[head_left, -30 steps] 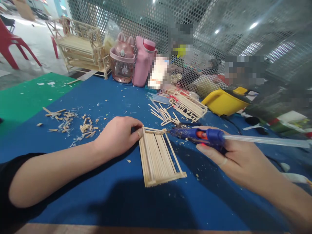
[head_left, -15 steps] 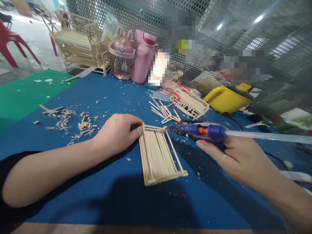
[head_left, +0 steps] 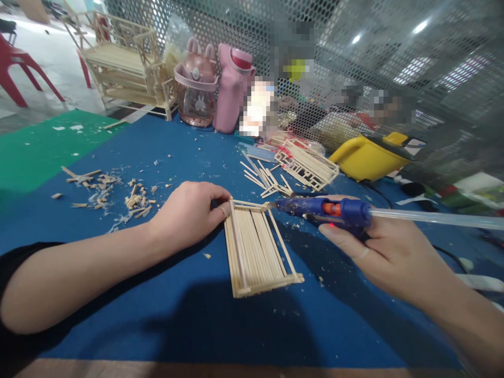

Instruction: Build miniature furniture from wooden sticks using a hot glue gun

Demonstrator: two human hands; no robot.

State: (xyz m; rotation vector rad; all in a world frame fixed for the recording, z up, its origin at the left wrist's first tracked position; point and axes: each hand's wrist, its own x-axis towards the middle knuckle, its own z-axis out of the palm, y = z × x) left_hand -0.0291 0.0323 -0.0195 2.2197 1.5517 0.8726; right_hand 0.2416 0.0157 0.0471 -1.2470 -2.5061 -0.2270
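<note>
A small rectangular panel of thin wooden sticks (head_left: 258, 247), with a raised stick frame along its edges, lies on the blue tabletop. My left hand (head_left: 197, 212) pinches its far left corner between thumb and fingers. In my right hand (head_left: 378, 252) is a blue hot glue gun (head_left: 326, 210), with a red light showing on it. Its nozzle is at the panel's far right corner; whether it touches is too small to tell. A long clear glue stick (head_left: 437, 218) juts from the gun's back end.
Wood offcuts and glue strings (head_left: 137, 199) lie at the left. Loose sticks (head_left: 268, 178) and a stick lattice piece (head_left: 307, 163) sit behind the panel. Further back stand a pink bottle (head_left: 230, 89), a clear pink jug (head_left: 197, 97), a stick-built model (head_left: 122, 68) and a yellow container (head_left: 370, 157).
The right hand and glue gun have shifted very slightly right, the nozzle staying at the same corner. My left hand and the panel hold nearly still.
</note>
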